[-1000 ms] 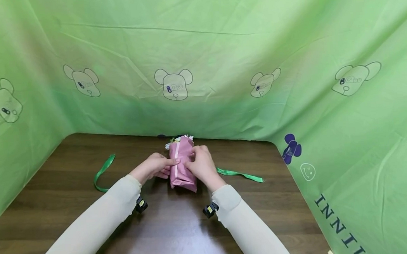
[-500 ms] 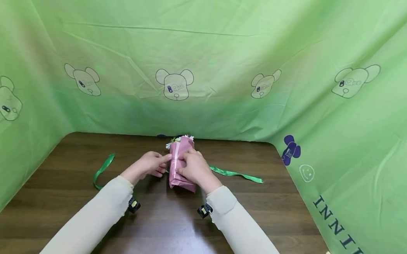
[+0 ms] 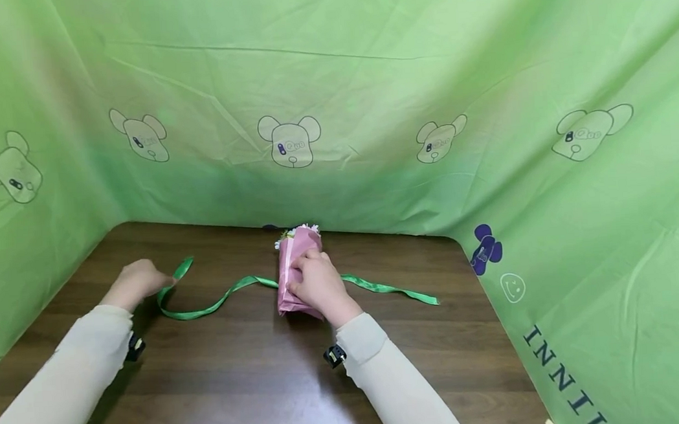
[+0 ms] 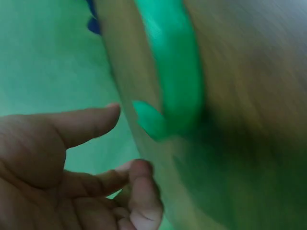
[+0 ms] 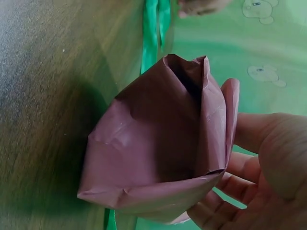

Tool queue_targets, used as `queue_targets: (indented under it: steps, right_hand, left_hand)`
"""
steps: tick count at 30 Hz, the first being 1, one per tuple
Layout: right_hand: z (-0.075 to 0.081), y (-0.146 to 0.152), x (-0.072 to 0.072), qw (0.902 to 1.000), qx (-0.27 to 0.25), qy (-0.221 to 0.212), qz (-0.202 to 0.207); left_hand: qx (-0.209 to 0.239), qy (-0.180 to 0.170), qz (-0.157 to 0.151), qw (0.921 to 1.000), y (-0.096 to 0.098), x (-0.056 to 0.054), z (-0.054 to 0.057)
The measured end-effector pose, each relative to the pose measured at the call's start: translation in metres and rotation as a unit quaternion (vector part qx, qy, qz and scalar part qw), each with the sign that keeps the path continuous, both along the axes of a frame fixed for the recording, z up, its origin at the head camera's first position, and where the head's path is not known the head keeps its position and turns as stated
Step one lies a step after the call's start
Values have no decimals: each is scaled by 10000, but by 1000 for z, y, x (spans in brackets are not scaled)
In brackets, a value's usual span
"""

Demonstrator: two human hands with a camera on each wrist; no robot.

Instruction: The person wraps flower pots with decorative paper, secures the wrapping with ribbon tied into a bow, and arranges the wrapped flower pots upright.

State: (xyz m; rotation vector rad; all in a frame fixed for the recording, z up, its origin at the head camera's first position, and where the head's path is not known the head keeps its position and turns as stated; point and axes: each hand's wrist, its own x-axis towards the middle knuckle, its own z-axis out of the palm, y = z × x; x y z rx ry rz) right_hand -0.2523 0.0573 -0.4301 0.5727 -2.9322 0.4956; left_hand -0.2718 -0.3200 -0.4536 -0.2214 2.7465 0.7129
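Observation:
A small bouquet in pink wrapping paper lies at the back middle of the table, white flowers peeking from its far end. My right hand holds the wrapped bouquet from above. In the right wrist view the folded lower end of the pink paper faces the camera, and that hand's fingers are partly hidden behind it. A green ribbon runs under the bouquet and out to both sides. Over its left end is my left hand; in the left wrist view thumb and fingers are apart, beside the ribbon and not around it.
The brown wooden table is bounded behind and at both sides by a green cloth printed with bear heads. The ribbon's right end lies flat on the table.
My left hand has left the bouquet and moved left to the ribbon's end, uncovering the left stretch of ribbon. My right hand has stayed on the bouquet, which has shifted slightly left.

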Motion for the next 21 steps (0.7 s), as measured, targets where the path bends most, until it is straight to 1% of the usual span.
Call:
queue_targets:
  steps: [2, 5, 7, 10, 12, 14, 16, 18, 21]
  right_hand:
    - [-1, 0, 0, 10000, -18, 4, -19]
    - [-2, 1, -1, 9999, -100, -5, -65]
    - [-4, 1, -1, 9999, -144, -17, -90]
    - [-5, 0, -1, 9998, -190, -18, -97]
    - [-6, -1, 0, 9997, -207, 7, -111]
    - [-7, -3, 1, 9996, -223, 8, -196]
    - [-9, -4, 2, 9993, -247, 34, -286]
    - [-10, -6, 3, 9990, -251, 80, -363]
    - [-12, -7, 5, 9985, -255, 182, -456]
  left_hand:
    - [273, -415, 138, 9987, -7, 6, -4]
    - [732, -744, 183, 9944, -8, 11, -8]
    - [945, -757, 213, 9924, -6, 13, -11]
    - [1133, -631, 240, 9913, -4, 13, -15]
    - [1284, -590, 250, 9897, -4, 10, -18]
    - [1491, -615, 250, 9866, -5, 7, -18]
    - [1657, -667, 244, 9836, -4, 3, -16]
    - [1776, -660, 248, 9816, -2, -3, -10]
    - [1926, -429, 203, 9801, 4, -11, 4]
